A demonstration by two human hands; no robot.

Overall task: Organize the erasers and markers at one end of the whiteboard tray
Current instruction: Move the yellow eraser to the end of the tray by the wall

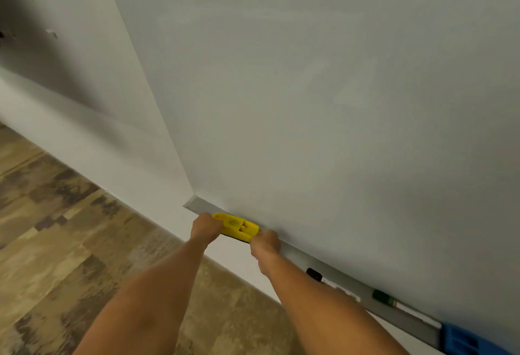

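Observation:
A yellow eraser (pixel 236 226) lies on the grey whiteboard tray (pixel 197 206) close to its left end. My left hand (pixel 205 226) grips the eraser's left end and my right hand (pixel 266 243) grips its right end. Further right along the tray lie a marker with a black cap (pixel 314 274), partly hidden behind my right forearm, and a marker with a green cap (pixel 382 297). A blue eraser (pixel 461 340) sits on the tray at the bottom right corner of the view.
The whiteboard (pixel 323 101) fills most of the view above the tray. A white wall (pixel 92 118) and baseboard run to the left, above a wood-pattern floor (pixel 56 228).

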